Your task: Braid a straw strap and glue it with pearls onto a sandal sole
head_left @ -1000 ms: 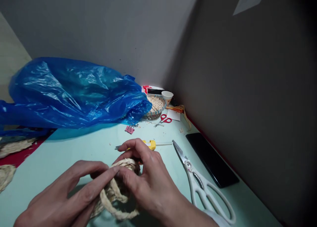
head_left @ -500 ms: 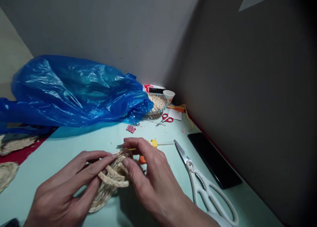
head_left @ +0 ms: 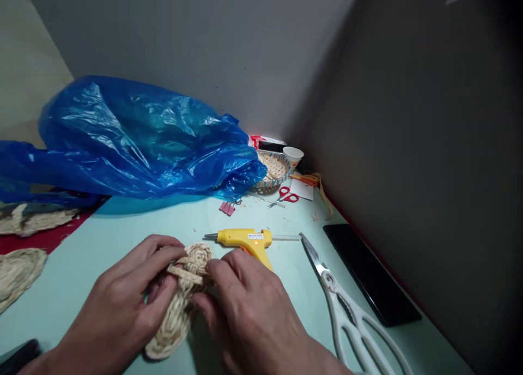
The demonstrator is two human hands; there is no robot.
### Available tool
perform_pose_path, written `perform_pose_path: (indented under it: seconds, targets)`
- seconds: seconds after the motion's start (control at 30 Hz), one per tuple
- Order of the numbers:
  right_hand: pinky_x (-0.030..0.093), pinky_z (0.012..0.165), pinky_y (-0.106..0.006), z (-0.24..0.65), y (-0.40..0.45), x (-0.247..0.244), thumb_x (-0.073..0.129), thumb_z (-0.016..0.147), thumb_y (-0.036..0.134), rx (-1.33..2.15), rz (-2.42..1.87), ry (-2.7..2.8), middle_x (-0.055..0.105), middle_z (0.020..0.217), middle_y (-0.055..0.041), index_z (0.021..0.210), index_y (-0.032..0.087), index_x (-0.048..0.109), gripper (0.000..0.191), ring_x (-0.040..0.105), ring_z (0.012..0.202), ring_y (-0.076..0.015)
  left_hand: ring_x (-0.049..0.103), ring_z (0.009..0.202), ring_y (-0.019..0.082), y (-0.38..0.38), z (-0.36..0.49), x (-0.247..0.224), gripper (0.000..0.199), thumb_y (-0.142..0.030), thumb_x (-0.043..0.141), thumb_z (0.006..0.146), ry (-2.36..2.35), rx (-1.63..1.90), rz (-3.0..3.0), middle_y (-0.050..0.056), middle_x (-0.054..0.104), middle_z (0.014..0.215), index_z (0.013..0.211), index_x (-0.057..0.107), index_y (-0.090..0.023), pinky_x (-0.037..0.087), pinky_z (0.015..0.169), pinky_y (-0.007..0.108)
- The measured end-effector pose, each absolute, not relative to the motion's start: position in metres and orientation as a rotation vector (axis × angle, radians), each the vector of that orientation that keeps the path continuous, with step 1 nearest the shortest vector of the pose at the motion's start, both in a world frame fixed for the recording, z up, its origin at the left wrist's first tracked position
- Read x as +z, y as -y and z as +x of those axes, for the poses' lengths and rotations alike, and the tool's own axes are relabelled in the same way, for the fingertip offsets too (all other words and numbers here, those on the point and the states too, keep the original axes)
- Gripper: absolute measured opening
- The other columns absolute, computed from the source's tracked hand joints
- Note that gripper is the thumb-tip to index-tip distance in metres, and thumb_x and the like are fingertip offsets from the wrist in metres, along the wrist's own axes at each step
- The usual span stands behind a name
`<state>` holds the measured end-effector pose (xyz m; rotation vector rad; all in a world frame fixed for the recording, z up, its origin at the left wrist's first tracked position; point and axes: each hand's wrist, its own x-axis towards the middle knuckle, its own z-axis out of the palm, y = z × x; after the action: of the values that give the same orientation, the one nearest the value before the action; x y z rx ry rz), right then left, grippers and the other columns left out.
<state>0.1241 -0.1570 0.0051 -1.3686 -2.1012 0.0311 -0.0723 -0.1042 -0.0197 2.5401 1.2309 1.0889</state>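
A small slipper of braided straw (head_left: 171, 320), with coiled sole and straps across its front, is held between both hands above the table. My left hand (head_left: 126, 293) grips its left edge, fingertips closed by the strap ends. On the other side my right hand (head_left: 249, 304) has thumb and fingers closed on the slipper's right edge and strap. Just beyond the right hand lies a yellow hot glue gun (head_left: 245, 237), a glue stick (head_left: 286, 237) projecting from its back and a small orange light glowing. White-handled scissors (head_left: 347, 304) rest to the right.
A large blue plastic bag (head_left: 143, 140) covers the back left. Behind are a round woven basket (head_left: 286, 176), a paper cup (head_left: 293, 155), red scissors (head_left: 288, 195) and a pink binder clip (head_left: 227, 207). A black phone-like slab (head_left: 370, 271) lies right; straw soles (head_left: 20, 271) lie left.
The slipper has turned, showing its coiled top and strap more fully. My right hand has lowered from over the glue gun, uncovering it. The view has shifted slightly left.
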Motion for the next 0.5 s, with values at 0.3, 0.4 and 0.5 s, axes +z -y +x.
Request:
perform_pose_path:
  seconds: [0.3, 0.4, 0.5]
  targets:
    - [0.037, 0.051, -0.031, 0.118, 0.159, -0.008, 0.065, 0.069, 0.007, -0.153, -1.532, 2.107, 0.058, 0.073, -0.0015, 0.083, 0.023, 0.058, 0.023, 0.054, 0.058, -0.0195, 0.073, 0.095, 0.016, 0.121, -0.092, -0.041, 0.015, -0.046, 0.06, 0.094, -1.251, 0.907, 2.269, -0.004, 0.068, 0.115, 0.105, 0.065, -0.036, 0.054, 0.067, 0.02]
    - [0.037, 0.048, -0.029, 0.122, 0.159, 0.0, 0.062, 0.071, 0.005, -0.055, -1.514, 2.174, 0.06, 0.072, -0.0014, 0.082, 0.022, 0.058, 0.021, 0.057, 0.054, -0.0173, 0.074, 0.096, 0.018, 0.125, -0.098, -0.046, 0.023, -0.058, 0.064, 0.089, -1.286, 0.882, 2.24, -0.005, 0.07, 0.113, 0.098, 0.07, -0.038, 0.057, 0.072, 0.022]
    - [0.038, 0.046, -0.027, 0.127, 0.16, 0.006, 0.055, 0.079, 0.006, 0.068, -1.487, 2.202, 0.062, 0.075, -0.0034, 0.084, 0.02, 0.058, 0.015, 0.061, 0.055, -0.0171, 0.074, 0.095, 0.019, 0.129, -0.101, -0.05, 0.019, -0.055, 0.065, 0.089, -1.3, 0.841, 2.284, -0.005, 0.07, 0.113, 0.097, 0.069, -0.038, 0.055, 0.087, 0.027]
